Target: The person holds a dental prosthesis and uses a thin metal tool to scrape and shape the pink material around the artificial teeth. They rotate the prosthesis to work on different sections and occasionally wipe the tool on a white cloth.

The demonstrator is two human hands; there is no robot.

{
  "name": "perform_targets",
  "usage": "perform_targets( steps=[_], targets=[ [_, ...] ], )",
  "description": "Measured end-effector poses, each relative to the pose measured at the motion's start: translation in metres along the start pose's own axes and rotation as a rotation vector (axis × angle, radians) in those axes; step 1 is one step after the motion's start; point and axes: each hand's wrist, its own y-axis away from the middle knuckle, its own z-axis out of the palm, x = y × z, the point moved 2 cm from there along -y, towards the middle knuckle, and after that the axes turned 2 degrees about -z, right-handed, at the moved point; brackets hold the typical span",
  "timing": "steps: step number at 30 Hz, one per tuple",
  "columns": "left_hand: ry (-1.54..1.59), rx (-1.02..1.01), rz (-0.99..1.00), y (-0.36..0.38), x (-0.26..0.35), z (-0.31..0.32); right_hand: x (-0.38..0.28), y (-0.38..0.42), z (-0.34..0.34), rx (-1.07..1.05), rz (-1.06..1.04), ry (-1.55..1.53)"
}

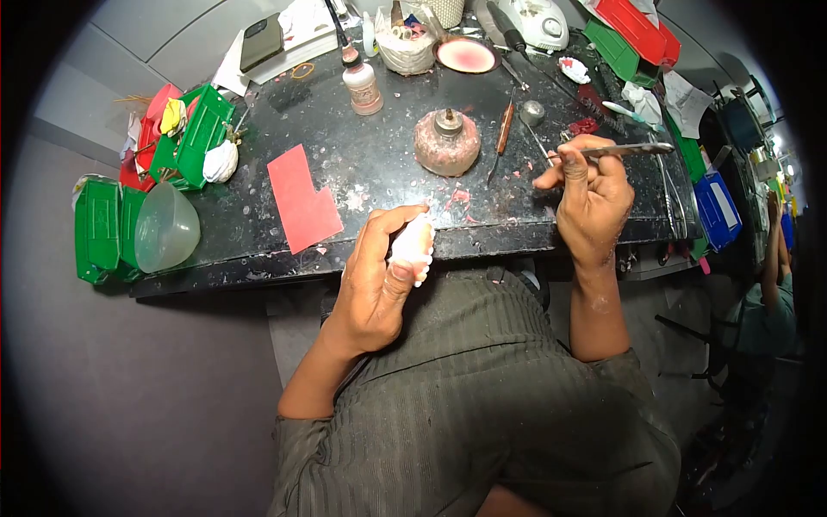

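Observation:
My left hand (376,284) holds a white and pink dental model (413,246) with a row of teeth along its edge, just in front of the bench edge. My right hand (594,194) is raised over the right part of the dark bench, its fingers closed on a thin metal tool (633,149) whose handle points right. A glass burner (447,142) with pink stains stands between and beyond the hands. Beside it lies a knife with a wooden handle (505,129). A pink wax sheet (301,202) lies left of my left hand.
Green bins (96,228) and a translucent bowl (167,228) sit at the left. A bottle (362,86), a round pink dish (466,55) and a white device (538,24) stand at the back. Blue bin (717,211) at the right; another person's arm (773,246) shows beyond it.

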Motion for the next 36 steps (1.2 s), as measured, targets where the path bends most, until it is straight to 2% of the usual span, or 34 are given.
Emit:
perform_targets(
  steps=[2, 4, 6, 8, 10, 11, 14, 25, 32, 34, 36],
  targets=[
    [-0.056, 0.016, 0.027, -0.002, 0.0, 0.001, -0.01, 0.006, 0.006, -0.037, 0.007, -0.07],
    [-0.35, 0.045, 0.173, -0.003, 0.001, 0.002, -0.026, 0.014, 0.018, -0.141, -0.059, -0.567],
    [-0.316, 0.038, 0.138, -0.002, 0.001, 0.002, -0.041, 0.027, 0.025, -0.26, -0.003, -0.681],
    [-0.283, 0.033, 0.103, -0.001, 0.003, 0.001, -0.044, 0.025, 0.021, -0.456, -0.148, -0.5],
    [-0.287, 0.005, 0.084, -0.001, 0.006, 0.0, -0.051, 0.021, 0.026, -0.457, -0.337, -0.433],
    [-0.287, 0.007, 0.084, 0.0, 0.007, -0.001, -0.052, 0.023, 0.027, -0.478, -0.362, -0.419],
    [-0.214, -0.003, 0.1, 0.001, 0.006, -0.001, -0.053, 0.033, 0.032, -0.495, -0.281, -0.499],
    [-0.23, -0.022, 0.037, 0.003, 0.007, -0.001, -0.054, 0.038, 0.033, -0.528, -0.288, -0.535],
    [-0.131, 0.0, 0.109, 0.003, 0.006, 0.0, -0.053, 0.039, 0.035, -0.509, -0.305, -0.528],
    [-0.035, -0.066, -0.109, 0.006, 0.011, 0.001, -0.051, 0.036, 0.032, -0.494, -0.267, -0.54],
    [-0.027, -0.053, -0.069, 0.004, 0.011, 0.004, -0.054, 0.036, 0.034, -0.462, -0.263, -0.524]
  ],
)
